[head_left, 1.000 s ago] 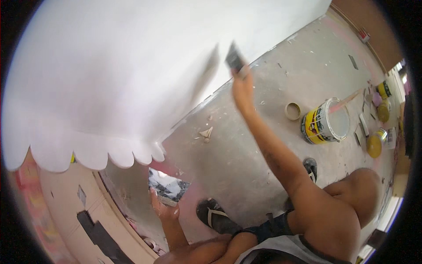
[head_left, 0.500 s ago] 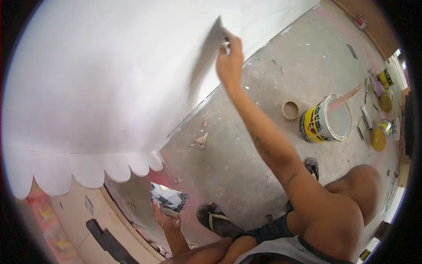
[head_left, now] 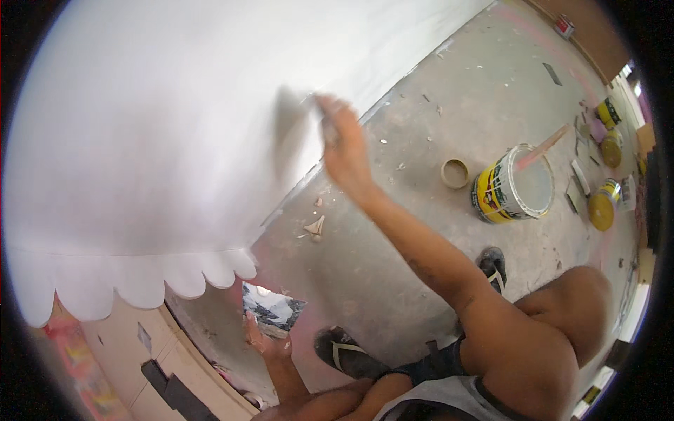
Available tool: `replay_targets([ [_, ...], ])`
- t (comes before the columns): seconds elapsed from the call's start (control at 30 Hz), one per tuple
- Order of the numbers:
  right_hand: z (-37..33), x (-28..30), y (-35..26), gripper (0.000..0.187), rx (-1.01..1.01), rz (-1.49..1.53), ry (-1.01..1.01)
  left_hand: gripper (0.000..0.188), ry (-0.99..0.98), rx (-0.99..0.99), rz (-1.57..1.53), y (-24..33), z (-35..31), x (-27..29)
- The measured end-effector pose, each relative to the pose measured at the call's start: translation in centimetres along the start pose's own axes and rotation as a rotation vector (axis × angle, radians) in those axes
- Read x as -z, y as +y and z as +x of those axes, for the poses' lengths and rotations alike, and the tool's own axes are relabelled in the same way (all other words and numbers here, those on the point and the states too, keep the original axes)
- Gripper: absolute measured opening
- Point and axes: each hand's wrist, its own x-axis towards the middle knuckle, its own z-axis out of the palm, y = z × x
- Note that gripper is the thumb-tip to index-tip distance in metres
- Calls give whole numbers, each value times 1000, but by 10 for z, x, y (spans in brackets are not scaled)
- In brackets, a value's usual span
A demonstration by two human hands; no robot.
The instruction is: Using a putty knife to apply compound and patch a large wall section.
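Facing yellow-labelled paint bucket point(head_left: 511, 186)

white wall point(head_left: 154, 126), grey floor point(head_left: 421, 231), yellow/black bucket point(head_left: 502, 193) w/ white inside, black flip-flops point(head_left: 347, 351).

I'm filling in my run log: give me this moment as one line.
right hand: blurred wide putty blade on white wall | left hand: smeared flat metal trowel | floor: open yellow bucket
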Motion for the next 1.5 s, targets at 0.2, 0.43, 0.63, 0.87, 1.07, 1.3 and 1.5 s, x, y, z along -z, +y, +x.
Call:
replay_targets([
  [0.2, 95, 43, 81, 43, -432, 70, 206, 55, -30, 202, -81, 33, -8, -37],
  [0.43, 61, 5, 78, 46, -240, 74, 187, 54, 73, 189, -77, 32, -14, -30],
  [0.63, -11, -55, 9, 61, -182, 75, 69, 56, -114, 237, -166, 32, -13, -8],
  [0.87, -65, -92, -50, 65, -194, 127, -72, 52, 178, 219, -169, 26, -11, -20],
  [1.07, -100, -91, -69, 62, -174, 205, -324, 50, -34, 180, -256, 25, -5, -37],
  [1.3, -128, -16, -122, 53, 12, 822, -677, 50, -373, 327, -817, 41, 11, -66],
  [1.5, -122, 2, -45, 58, 151, 527, -1000, 72, -146, 175, 85, 61, 2, -88],
])
